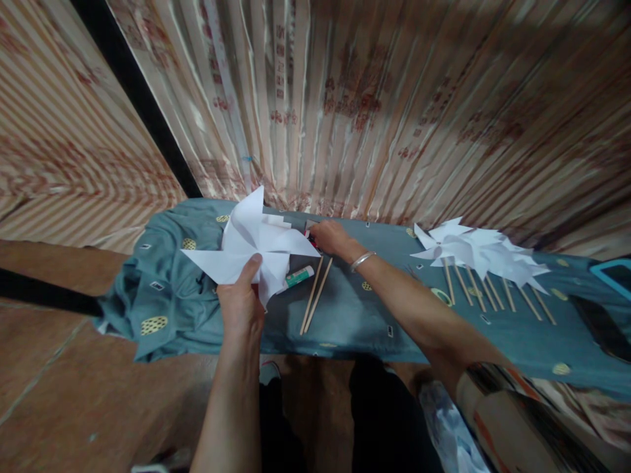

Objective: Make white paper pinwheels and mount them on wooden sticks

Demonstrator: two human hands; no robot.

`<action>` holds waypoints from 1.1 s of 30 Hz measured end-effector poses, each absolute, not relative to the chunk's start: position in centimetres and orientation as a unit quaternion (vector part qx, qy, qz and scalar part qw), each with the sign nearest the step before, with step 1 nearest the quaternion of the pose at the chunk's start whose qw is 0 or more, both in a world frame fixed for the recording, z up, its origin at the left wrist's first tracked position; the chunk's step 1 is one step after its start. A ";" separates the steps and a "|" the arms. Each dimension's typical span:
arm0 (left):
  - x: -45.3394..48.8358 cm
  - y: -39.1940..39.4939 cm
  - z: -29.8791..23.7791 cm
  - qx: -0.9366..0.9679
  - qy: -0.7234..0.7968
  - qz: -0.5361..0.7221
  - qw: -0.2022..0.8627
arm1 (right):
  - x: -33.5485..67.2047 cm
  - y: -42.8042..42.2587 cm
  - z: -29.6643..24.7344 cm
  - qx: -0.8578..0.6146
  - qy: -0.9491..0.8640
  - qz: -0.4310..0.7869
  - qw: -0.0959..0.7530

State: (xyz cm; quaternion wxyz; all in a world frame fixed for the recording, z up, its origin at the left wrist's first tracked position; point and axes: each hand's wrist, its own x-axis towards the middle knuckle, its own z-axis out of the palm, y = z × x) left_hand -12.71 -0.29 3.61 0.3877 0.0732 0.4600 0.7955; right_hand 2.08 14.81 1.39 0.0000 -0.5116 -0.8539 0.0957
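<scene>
A white paper pinwheel (259, 244) is gripped in my left hand (242, 302), with the thumb pressed on top near its centre and the other fingers hidden beneath. My right hand (332, 238) has its fingers curled down at a small red and dark item (311, 240) just past the pinwheel's right tip. What those fingertips hold, if anything, is too small to make out. More white paper (277, 221) lies behind the pinwheel. A green and white glue stick (299, 277) rests beside it, and two wooden sticks (315, 295) lie between my hands.
On the right of the cloth-covered table (355, 328) several pinwheels on sticks (486, 253) overlap in a row. Scissors (441, 297) with greenish handles, a dark phone (599, 325) and a blue-rimmed object (614, 272) are nearby. A curtain (345, 118) hangs behind the table.
</scene>
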 end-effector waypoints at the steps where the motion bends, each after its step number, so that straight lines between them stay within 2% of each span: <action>1: -12.7 -0.3 3.7 0.072 0.461 0.795 0.387 | 2.2 14.7 1.3 -0.520 -0.848 0.103 0.027; 9: -12.4 -0.4 4.0 0.079 0.470 0.789 0.388 | 5.5 12.4 -0.3 -0.549 -0.751 0.241 0.275; 14: -11.5 -0.3 3.7 0.121 0.472 0.781 0.392 | 10.5 6.3 -3.3 -0.556 -0.692 0.313 0.337; 17: -10.4 -0.3 3.3 0.154 0.466 0.771 0.405 | 13.7 2.1 -4.4 -0.573 -0.682 0.318 0.325; 21: -8.4 -0.4 2.7 0.192 0.456 0.748 0.442 | 16.7 -1.2 -3.9 -0.601 -0.702 0.286 0.253; 27: -6.4 -0.6 1.8 0.236 0.470 0.721 0.452 | 18.8 -1.8 -1.2 -0.643 -0.731 0.175 0.143; 33: -5.3 -0.1 1.0 0.255 0.487 0.701 0.454 | 18.4 -2.4 -0.2 -0.678 -0.724 0.099 0.081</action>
